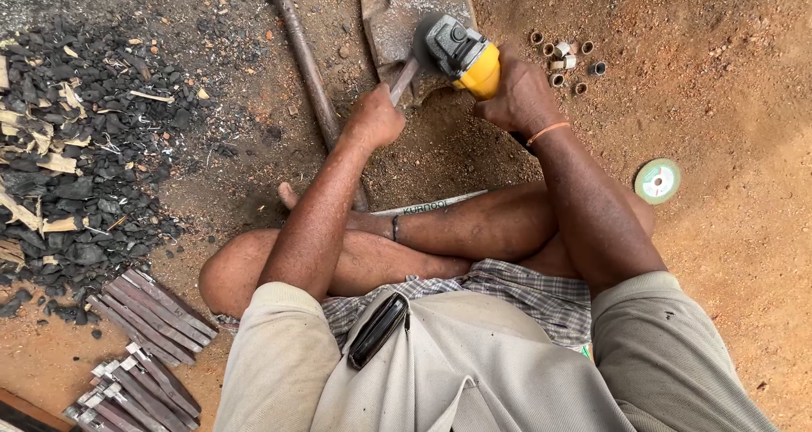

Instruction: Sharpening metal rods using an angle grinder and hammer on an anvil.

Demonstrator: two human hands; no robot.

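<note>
From the head camera: the person sits cross-legged on the dirt floor. The right hand wraps closed around a yellow angle grinder near the floor's far edge. The left hand grips a thin metal piece against the grinder's head. Charcoal lies left; a green disc right.

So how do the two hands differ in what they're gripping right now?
The right hand wraps the yellow angle grinder body; the left hand grips a thin metal piece held to it. The right hand sits higher in view and has an orange thread at the wrist; the left wrist is bare. Both are closed.
</note>
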